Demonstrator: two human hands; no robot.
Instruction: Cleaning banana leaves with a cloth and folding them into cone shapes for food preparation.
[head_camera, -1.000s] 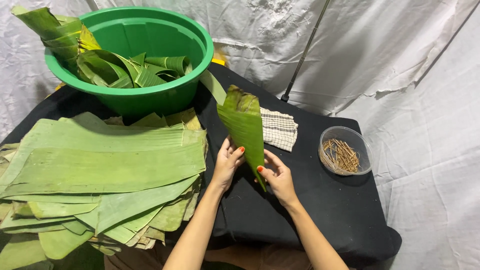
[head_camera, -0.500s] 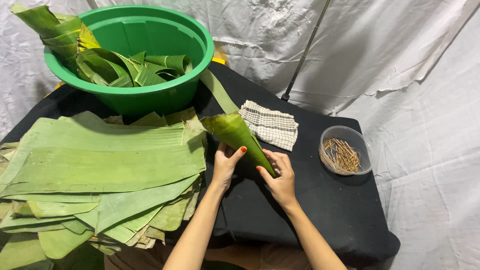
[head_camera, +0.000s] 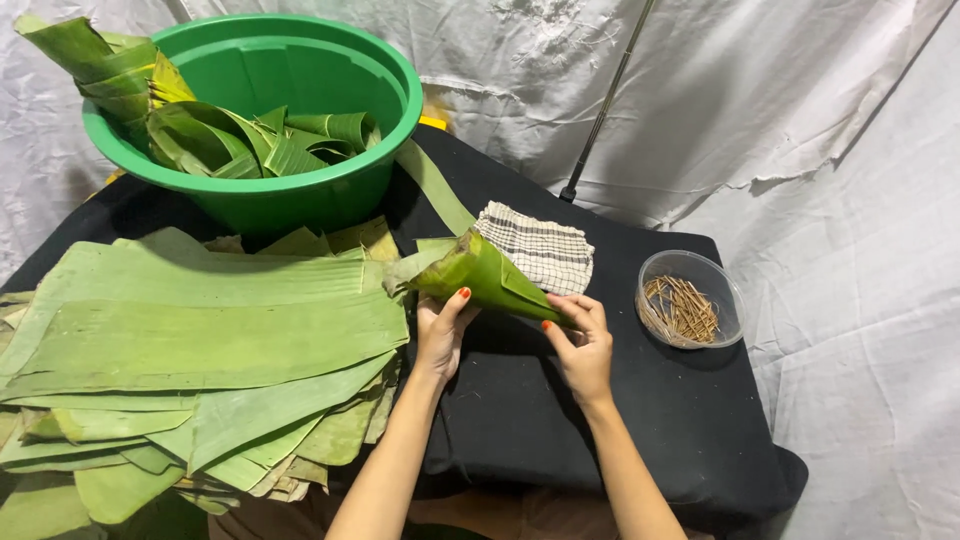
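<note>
Two hands, one leaf cone, one green basin, one checked cloth

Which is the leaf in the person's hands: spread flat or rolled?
Rolled: the leaf forms a cone, tapering to the right hand, its wide end by the left hand.

The green leaf cone is rolled tight and lies nearly horizontal above the worktop. Its open mouth faces left; its narrow tip, apparently pinched closed, points right.
</note>
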